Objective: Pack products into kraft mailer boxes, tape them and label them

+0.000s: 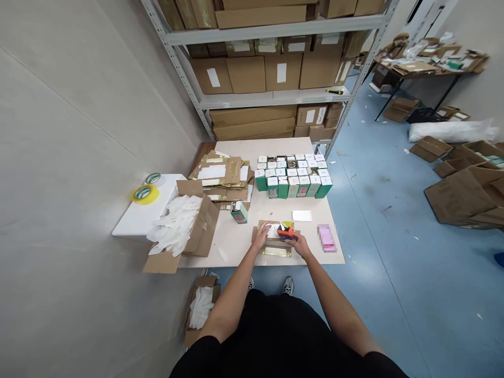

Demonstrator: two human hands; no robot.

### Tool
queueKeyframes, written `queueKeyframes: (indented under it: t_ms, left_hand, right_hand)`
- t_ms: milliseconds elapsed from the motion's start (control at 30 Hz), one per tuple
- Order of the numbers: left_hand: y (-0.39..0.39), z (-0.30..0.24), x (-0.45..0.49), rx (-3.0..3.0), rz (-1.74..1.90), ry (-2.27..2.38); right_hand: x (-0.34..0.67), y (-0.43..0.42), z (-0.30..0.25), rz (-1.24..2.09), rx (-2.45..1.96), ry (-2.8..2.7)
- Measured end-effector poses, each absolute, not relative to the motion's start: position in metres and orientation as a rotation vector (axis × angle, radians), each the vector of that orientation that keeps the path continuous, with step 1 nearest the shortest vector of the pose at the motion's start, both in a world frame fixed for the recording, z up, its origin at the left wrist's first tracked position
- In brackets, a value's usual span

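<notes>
A small cardboard box [277,243] lies on the near part of the table, white material showing at its top and shiny tape along its near side. At its left end, my left hand [260,238] grips the edge with curved fingers. My right hand [300,245] is closed on a red and dark blue tape dispenser [285,232], held over the box's right part. A yellow tape roll shows behind the dispenser. Just beyond lies a white card [301,216]. To the right sits a pink, pixelated item [326,238].
Rows of green and white small boxes [304,185] stand at the table's back; one green box [239,212] stands apart. Flattened cardboard [220,176] is piled at left. An open carton [205,231] holds white paper. Tape rolls [145,194] lie on a white block. Shelving [275,97] rises behind.
</notes>
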State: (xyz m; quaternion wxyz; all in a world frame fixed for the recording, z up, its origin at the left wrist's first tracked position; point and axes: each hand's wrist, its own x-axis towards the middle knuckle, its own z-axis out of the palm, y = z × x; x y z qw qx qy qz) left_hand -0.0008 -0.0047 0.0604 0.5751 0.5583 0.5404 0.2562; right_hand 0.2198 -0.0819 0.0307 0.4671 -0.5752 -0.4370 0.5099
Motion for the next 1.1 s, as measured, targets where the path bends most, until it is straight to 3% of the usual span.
queueKeyframes:
  t_ms: [433, 867, 1100]
  left_hand:
    - [-0.016, 0.098, -0.018, 1.129, 0.763, 1.068]
    - [-0.008, 0.156, -0.056, 1.172, 0.669, 0.901]
    - [0.007, 0.164, -0.041, 1.047, 0.994, 1.109]
  right_hand:
    - [0.228, -0.063, 0.043, 1.256, -1.447, -1.245]
    - [0.231, -0.046, 0.046, 1.269, -1.571, -1.441]
    - [0.231, -0.04, 0.056, 1.365, -1.566, -1.537]
